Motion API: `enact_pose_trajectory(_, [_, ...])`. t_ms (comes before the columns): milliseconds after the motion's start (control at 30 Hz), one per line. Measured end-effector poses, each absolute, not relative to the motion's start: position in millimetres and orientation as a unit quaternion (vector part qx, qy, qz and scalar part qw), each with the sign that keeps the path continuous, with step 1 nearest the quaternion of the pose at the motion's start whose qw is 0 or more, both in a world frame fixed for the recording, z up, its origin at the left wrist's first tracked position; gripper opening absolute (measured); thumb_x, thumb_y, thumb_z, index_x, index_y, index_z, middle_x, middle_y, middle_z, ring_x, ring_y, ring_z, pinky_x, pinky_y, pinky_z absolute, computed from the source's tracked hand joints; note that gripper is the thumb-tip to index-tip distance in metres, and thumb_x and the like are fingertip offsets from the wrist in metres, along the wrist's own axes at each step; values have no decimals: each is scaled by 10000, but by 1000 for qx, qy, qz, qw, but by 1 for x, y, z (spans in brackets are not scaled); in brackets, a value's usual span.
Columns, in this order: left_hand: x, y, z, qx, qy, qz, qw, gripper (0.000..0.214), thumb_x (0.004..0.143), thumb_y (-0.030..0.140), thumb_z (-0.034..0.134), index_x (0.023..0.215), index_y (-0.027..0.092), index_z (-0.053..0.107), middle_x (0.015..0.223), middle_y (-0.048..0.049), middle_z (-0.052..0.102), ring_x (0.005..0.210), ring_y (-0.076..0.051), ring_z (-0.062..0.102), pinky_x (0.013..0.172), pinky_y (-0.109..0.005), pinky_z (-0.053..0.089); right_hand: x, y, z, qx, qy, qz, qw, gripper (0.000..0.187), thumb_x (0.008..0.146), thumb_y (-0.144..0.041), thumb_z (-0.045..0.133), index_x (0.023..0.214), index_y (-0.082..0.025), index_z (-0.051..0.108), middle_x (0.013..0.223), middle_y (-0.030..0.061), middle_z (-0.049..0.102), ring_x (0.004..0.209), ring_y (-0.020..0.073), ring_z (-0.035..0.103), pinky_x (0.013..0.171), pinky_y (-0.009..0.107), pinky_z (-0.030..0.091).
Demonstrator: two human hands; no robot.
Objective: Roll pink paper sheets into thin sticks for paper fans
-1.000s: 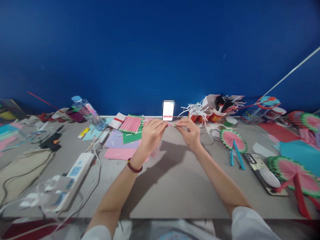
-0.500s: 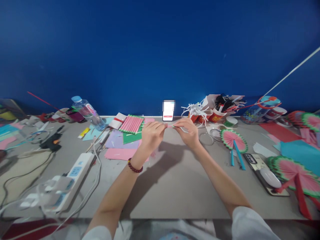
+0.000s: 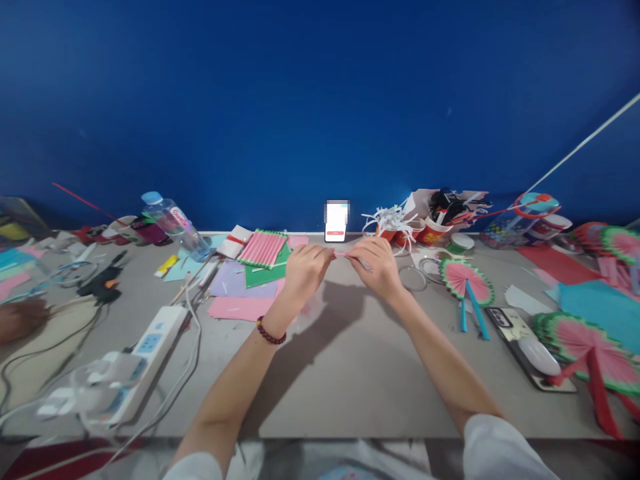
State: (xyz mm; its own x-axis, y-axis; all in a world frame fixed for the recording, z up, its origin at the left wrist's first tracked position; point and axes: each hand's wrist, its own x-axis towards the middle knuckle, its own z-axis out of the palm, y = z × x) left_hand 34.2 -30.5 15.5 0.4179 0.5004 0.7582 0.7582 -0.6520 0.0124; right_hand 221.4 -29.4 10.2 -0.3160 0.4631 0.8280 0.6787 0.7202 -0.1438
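My left hand (image 3: 306,269) and my right hand (image 3: 376,265) are raised over the grey table (image 3: 350,373), close together, fingers pinched on a small folded pink paper strip (image 3: 342,254) held between them. A beaded bracelet (image 3: 269,333) is on my left wrist. Just left of my hands lie a pleated pink-and-green paper piece (image 3: 262,248) and flat sheets of green, purple and pink paper (image 3: 240,308). A white phone (image 3: 336,221) stands against the wall behind my hands.
A water bottle (image 3: 175,223), a glue gun (image 3: 103,285) and a power strip (image 3: 150,347) with cables lie at left. Cups of paper strips (image 3: 400,227), watermelon paper fans (image 3: 467,280), a phone with a mouse (image 3: 533,350) and coloured sheets are at right. Another person's hand (image 3: 20,319) shows at far left.
My hands have closed together slightly on the pink strip and dropped a little. Another person's hand has come into view at the far left edge.
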Motion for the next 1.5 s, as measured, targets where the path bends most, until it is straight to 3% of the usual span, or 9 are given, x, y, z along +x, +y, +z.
enact_pose_trajectory(367, [32, -29, 16, -825, -371, -380, 195, 156, 889, 173, 509, 883, 166, 665, 789, -42, 717, 747, -170, 645, 690, -306, 413, 221, -33, 16, -339, -799, -162, 470, 63, 832, -170, 589, 813, -207, 637, 800, 25, 695, 854, 186, 568, 769, 329, 405])
enact_pose_trajectory(567, [35, -31, 14, -831, -359, -361, 223, 191, 891, 153, 485, 823, 160, 664, 733, -42, 698, 697, -167, 627, 639, -313, 391, 218, -36, 15, -353, -817, -177, 420, 80, 855, -204, 543, 831, -194, 619, 825, 44, 683, 875, 196, 566, 789, 341, 390])
enact_pose_trajectory(900, [34, -26, 13, -837, -343, -351, 243, 163, 894, 159, 512, 989, 147, 643, 883, -59, 722, 799, -176, 647, 724, -326, 426, 221, -32, 11, -356, -807, -158, 444, 94, 861, -203, 566, 805, -208, 642, 778, 30, 684, 844, 185, 567, 779, 333, 395])
enact_pose_trajectory(1500, [35, -31, 14, -822, -347, -380, 243, 193, 883, 122, 488, 857, 169, 673, 786, -41, 727, 723, -161, 656, 678, -308, 435, 215, -37, 12, -346, -820, -196, 412, 89, 861, -191, 539, 844, -199, 626, 834, 39, 690, 845, 183, 570, 789, 336, 388])
